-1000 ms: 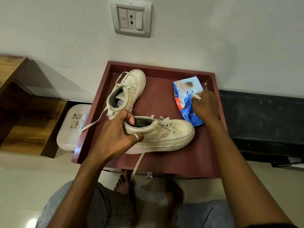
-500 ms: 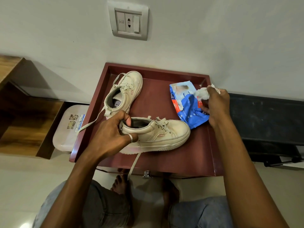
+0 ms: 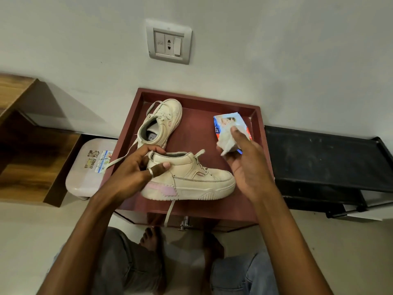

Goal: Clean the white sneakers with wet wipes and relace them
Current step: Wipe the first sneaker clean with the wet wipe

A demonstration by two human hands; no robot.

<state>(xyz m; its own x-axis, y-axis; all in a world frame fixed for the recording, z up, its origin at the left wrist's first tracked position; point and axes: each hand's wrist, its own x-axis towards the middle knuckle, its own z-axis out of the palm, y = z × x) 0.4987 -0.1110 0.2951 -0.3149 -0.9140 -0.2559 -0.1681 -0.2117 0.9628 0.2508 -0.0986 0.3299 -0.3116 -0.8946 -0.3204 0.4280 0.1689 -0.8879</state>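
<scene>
cream sneaker (image 3: pixel 191 177) with pink heel patch, blue-and-red wipes pack (image 3: pixel 223 122).

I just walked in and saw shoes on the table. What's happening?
A person is cleaning a pair of white sneakers on a dark red table. Their left hand grips the heel of the near sneaker, which sits upright. Their right hand holds a wet wipe near that shoe's front, not touching it. The far sneaker and the wipe pack lie behind.
</scene>
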